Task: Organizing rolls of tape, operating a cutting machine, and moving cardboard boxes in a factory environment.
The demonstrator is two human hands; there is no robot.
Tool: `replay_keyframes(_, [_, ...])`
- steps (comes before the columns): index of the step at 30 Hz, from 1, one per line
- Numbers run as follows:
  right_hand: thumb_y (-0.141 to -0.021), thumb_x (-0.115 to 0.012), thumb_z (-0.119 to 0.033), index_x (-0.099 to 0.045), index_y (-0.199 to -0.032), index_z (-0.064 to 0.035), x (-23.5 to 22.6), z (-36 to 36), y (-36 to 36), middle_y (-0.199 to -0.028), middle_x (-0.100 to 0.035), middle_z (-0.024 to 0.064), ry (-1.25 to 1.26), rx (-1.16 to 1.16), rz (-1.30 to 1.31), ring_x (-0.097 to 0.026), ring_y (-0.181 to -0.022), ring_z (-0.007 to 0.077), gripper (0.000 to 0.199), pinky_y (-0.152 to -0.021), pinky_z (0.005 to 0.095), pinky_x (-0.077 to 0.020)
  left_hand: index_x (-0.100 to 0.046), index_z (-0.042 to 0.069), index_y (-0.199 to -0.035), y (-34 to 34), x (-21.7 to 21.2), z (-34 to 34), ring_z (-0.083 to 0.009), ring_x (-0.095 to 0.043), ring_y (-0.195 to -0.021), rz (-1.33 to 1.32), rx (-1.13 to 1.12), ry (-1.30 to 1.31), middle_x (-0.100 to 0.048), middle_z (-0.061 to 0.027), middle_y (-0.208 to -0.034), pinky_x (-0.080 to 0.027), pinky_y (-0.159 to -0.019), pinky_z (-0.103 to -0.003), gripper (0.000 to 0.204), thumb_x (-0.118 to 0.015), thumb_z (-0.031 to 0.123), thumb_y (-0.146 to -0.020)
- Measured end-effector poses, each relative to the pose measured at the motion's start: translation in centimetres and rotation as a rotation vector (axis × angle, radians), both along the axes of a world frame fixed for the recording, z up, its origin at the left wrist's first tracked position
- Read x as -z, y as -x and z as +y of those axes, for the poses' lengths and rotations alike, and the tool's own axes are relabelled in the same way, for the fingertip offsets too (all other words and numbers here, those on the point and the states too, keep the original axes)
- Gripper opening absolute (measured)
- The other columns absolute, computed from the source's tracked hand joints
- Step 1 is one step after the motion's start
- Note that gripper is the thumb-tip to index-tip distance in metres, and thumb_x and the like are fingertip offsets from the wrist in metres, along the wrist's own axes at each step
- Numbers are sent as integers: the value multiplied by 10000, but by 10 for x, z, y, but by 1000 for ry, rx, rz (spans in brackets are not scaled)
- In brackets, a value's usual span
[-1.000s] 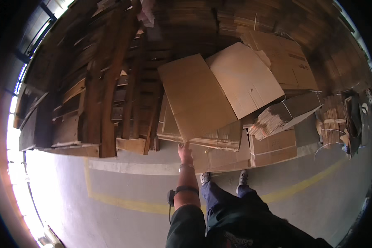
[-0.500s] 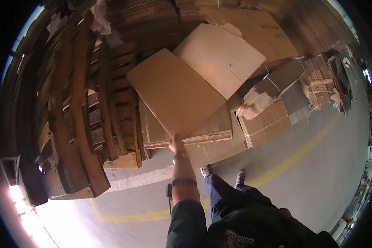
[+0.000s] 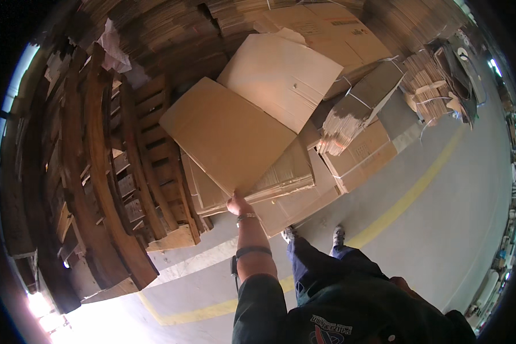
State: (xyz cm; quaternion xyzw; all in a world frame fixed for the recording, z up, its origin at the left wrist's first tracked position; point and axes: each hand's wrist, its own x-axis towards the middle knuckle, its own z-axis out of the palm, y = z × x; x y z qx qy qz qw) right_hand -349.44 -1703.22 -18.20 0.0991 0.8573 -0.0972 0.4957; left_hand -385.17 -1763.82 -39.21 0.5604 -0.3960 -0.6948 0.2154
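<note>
My left hand (image 3: 237, 205) is closed on the near corner of a flat brown cardboard sheet (image 3: 226, 132), its arm stretched forward from the lower edge. The sheet lies at a slant over a stack of flattened cardboard (image 3: 281, 183) and partly over a paler cardboard sheet (image 3: 281, 80) with a small hole in it. My fingertips are partly hidden at the corner. My right hand does not show; only the dark sleeve and body are seen on that side.
Wooden pallets (image 3: 109, 172) stand upright at the left. Strapped bundles of flattened cardboard (image 3: 364, 100) lie to the right, with a large cardboard box (image 3: 332, 37) behind. A yellow line (image 3: 407, 206) runs across the grey floor (image 3: 441, 229) near my feet.
The whole view has shifted, so the cardboard appears farther left. My left hand keeps its hold on the sheet's corner, and the sheet lies much as before.
</note>
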Motion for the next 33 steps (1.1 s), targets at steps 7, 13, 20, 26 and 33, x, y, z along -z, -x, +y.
replay_keyframes(7, [-680,-544,-234,-629,-837,-90,13,-55,7,-855,-602,140,5,-119,-62,-571,-821,303,229,-702,411,-457,-602,-43,-840,11,-112,51,-197,-568,-679,-75,1089,1209,-605,-101,-802,-464,-659,-375,223,-624,86,-660])
replay_keyframes(13, [-673,-495,-184,-614,-808,-3,10,-88,19,-837,-600,189,-1,44,39,-580,-799,328,255,-689,435,-460,-599,-35,-861,5,-205,39,-201,-572,-690,-60,1040,1342,-606,-105,-820,-459,-669,-390,238,-624,109,-674])
replay_keyframes(20, [-702,-472,-177,-612,-813,9,-10,-103,18,-860,-596,202,-40,276,30,-578,-815,336,259,-708,438,-455,-594,-24,-886,12,-229,51,-207,-577,-703,-38,1116,1400,-606,-109,-842,-453,-681,-408,256,-623,136,-689])
replay_keyframes(26, [-715,-454,-207,-610,-816,12,-8,-96,26,-854,-596,202,26,186,67,-578,-815,338,287,-706,431,-456,-590,-15,-907,4,-247,44,-211,-581,-715,-37,1095,1500,-606,-113,-860,-447,-692,-423,271,-623,159,-703])
replay_keyframes(33, [-681,-508,-231,-621,-753,-30,34,-54,23,-748,-599,178,38,140,33,-584,-736,311,242,-640,421,-457,-586,-5,-932,31,-320,81,-217,-585,-728,41,1326,2323,-606,-117,-881,-441,-704,-441,289,-622,187,-718])
